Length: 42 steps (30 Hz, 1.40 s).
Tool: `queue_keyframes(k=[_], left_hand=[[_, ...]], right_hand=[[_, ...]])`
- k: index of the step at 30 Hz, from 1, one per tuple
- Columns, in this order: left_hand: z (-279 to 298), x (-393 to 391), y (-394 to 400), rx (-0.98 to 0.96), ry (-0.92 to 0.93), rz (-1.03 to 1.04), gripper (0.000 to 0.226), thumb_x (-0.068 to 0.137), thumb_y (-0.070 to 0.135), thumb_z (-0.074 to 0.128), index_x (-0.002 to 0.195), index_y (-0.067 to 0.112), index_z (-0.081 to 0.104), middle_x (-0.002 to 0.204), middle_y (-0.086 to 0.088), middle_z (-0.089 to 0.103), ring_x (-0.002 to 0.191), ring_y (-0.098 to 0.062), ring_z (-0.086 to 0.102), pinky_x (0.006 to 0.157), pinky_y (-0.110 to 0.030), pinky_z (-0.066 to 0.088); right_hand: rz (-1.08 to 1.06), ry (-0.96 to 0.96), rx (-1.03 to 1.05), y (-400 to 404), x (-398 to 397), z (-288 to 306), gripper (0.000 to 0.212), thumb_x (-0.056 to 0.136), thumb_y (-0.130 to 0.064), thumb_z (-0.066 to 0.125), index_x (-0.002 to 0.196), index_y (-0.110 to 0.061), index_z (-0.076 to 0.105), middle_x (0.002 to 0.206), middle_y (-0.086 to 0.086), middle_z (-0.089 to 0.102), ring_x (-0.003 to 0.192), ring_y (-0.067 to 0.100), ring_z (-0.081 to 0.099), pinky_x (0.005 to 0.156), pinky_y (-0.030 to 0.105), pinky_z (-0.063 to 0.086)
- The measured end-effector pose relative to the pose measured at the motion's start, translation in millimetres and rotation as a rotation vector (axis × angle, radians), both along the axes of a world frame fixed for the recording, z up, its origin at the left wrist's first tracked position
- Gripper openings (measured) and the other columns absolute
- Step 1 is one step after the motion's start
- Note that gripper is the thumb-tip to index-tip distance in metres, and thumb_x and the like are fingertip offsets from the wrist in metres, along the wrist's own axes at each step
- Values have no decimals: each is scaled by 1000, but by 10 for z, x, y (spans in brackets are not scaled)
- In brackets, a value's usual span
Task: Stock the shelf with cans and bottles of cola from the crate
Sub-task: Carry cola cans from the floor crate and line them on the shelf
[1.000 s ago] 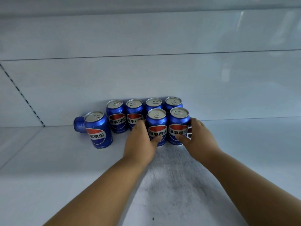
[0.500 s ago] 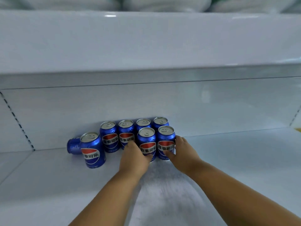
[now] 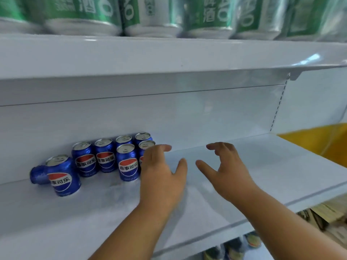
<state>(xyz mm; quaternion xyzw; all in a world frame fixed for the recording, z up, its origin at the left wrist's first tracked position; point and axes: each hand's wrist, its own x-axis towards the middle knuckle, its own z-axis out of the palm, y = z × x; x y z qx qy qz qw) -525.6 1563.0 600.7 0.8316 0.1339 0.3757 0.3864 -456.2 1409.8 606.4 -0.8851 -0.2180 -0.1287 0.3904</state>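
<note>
Head view, white shelf [image 3: 262, 166] holding blue cola cans [image 3: 105, 158], both hands' fingers [image 3: 219, 146] spread, empty

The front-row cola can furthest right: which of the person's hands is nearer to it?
Left. The left hand overlaps the front-row cola can furthest right in view, fingers open. The right hand hovers further right over bare shelf.

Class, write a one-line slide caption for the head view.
Both hands, left and right, hover open beside blue cola cans on the white shelf.
</note>
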Motion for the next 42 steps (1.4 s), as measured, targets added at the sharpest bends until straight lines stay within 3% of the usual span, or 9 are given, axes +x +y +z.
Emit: queue_keyframes(k=[7,13,17,19,22,28,33,38,42], left_hand=[[-34,219,-1498,86,6,-294,26,90,37,65,112,34,52,116,18,44,114,-6,48,98,-36,48],[-91,328,-3255,120,-36,-561,27,84,42,55,109,31,54,109,21,43,106,3,44,88,-10,34],[-164,349,-4373,113,3,-731,26,90,38,61,113,31,53,114,17,45,110,0,45,89,-13,39],[-199,343,-4896,112,35,-811,26,91,38,62,114,35,50,115,19,43,110,1,44,83,-6,38],[-232,314,-5488,94,104,-926,27,92,40,60,115,41,47,116,25,41,113,5,42,77,-7,38],[-364,492,-6298,107,131,-1101,27,92,37,61,115,39,49,118,25,43,117,4,42,92,-17,39],[-602,942,-6717,164,122,-1158,26,90,39,61,114,37,49,110,27,43,112,11,42,81,-7,38],[-754,1587,-7297,118,198,-1250,27,91,40,61,116,36,51,108,20,50,97,6,53,80,-28,54],[-732,2083,-7831,125,229,-1362,25,93,38,61,115,32,52,105,15,57,78,3,57,66,-18,50]], right_hand=[[-232,34,10,-1753,-166,-46,48,88,-52,66,130,-32,52,131,-13,44,111,-1,46,87,19,36],[-473,93,18,-3510,-472,-77,47,89,-51,66,130,-32,53,130,-13,48,114,3,48,89,24,40],[-630,124,84,-4554,-760,-129,53,82,-60,65,127,-35,53,125,-17,48,116,3,50,89,25,42],[-702,123,118,-5006,-894,-139,50,83,-58,66,126,-35,53,122,-18,47,112,2,50,87,23,40],[-782,140,168,-5529,-1051,-168,37,88,-48,68,120,-41,51,122,-21,47,117,2,49,89,24,40],[-912,150,235,-6245,-1081,-361,37,88,-47,68,119,-40,50,123,-18,50,116,3,52,92,29,50],[-967,184,229,-6606,-753,-540,43,87,-46,69,125,-36,51,123,-16,52,118,4,53,99,35,51],[-1081,217,224,-7088,-343,-643,42,87,-42,72,123,-38,51,126,-13,53,115,4,53,96,35,52],[-1166,261,220,-7508,-53,-681,48,85,-42,76,125,-37,51,130,-11,53,114,4,55,92,28,49]])
